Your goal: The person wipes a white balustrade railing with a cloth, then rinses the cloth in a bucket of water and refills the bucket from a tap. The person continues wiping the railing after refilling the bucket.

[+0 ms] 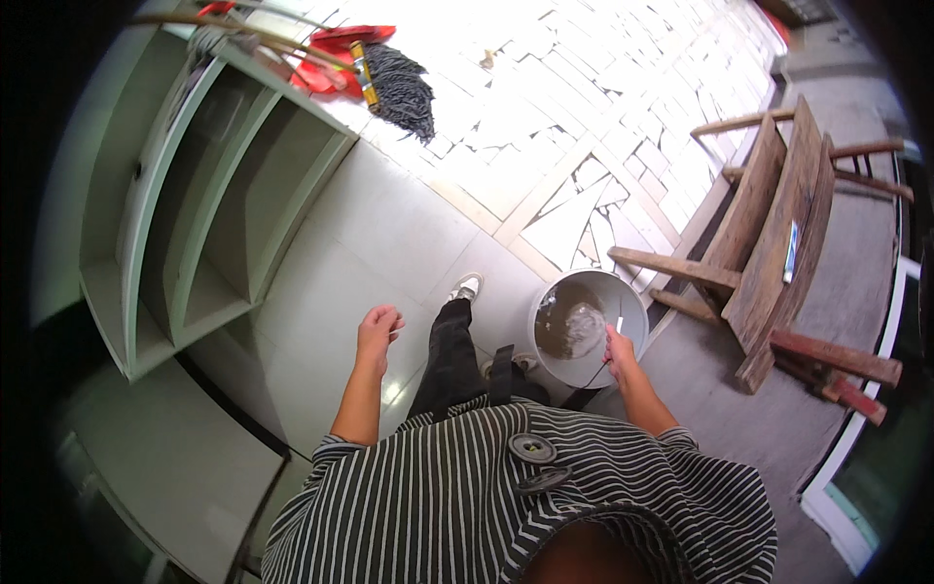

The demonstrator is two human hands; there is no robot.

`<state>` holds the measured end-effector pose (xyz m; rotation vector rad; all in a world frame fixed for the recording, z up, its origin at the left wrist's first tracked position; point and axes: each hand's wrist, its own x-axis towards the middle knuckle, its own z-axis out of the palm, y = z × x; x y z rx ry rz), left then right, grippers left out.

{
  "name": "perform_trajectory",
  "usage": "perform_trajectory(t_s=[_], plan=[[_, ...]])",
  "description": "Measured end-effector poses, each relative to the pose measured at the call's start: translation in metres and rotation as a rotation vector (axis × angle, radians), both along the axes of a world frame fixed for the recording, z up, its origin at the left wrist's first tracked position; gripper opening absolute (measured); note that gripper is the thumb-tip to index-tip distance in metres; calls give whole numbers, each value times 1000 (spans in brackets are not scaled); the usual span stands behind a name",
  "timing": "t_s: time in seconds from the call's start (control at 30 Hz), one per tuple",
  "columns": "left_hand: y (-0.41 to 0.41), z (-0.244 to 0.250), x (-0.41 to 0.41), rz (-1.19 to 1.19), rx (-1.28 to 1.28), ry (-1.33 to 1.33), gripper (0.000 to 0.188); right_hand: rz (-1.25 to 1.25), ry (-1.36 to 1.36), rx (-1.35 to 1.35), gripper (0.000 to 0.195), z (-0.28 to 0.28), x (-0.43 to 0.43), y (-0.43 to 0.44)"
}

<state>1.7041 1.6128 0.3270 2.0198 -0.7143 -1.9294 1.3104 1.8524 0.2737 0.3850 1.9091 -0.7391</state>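
Note:
My right hand (619,352) is closed around the wire handle of a round bucket (637,310), at a pale grip on the wire. Murky water (569,321) with a patch of ripples or foam lies inside the bucket, which stands or hangs low beside my legs; whether it touches the floor I cannot tell. Out to the left, my left hand (381,328) hangs in the air over the tiled floor, its fingers loosely curled, with nothing seen in it.
An open shelf unit (219,190) stands at the left. Beyond it lie a dark mop head (400,87) and a red dustpan-like object (328,73) on bright stone paving. A wooden bench (773,219) with a small packet (791,252) is on the right, close to the bucket.

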Motion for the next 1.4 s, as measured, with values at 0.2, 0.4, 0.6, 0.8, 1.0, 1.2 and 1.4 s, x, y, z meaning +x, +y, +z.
perform_trajectory(t_s=[0.2, 0.4, 0.6, 0.8, 1.0, 1.2, 1.4], plan=[[18, -11, 50, 166, 31, -10, 17, 241, -120, -115, 31, 18, 51, -94], [-30, 6, 31, 153, -39, -1, 21, 471, -119, -179, 31, -8, 84, -198], [-56, 16, 34, 267, -122, -129, 22, 703, -207, -315, 33, -27, 102, -298], [-30, 6, -3, 498, -102, -186, 19, 599, -373, -451, 31, -37, 74, -391], [-38, -40, -123, 454, 91, 46, 23, 1037, 236, -212, 35, -106, -36, -394], [-83, -176, -165, 572, 278, 71, 41, 1421, 366, -734, 35, -105, 27, -424], [-149, -303, -153, 956, 528, 159, 64, 1671, 547, -246, 53, -315, 82, -451]])
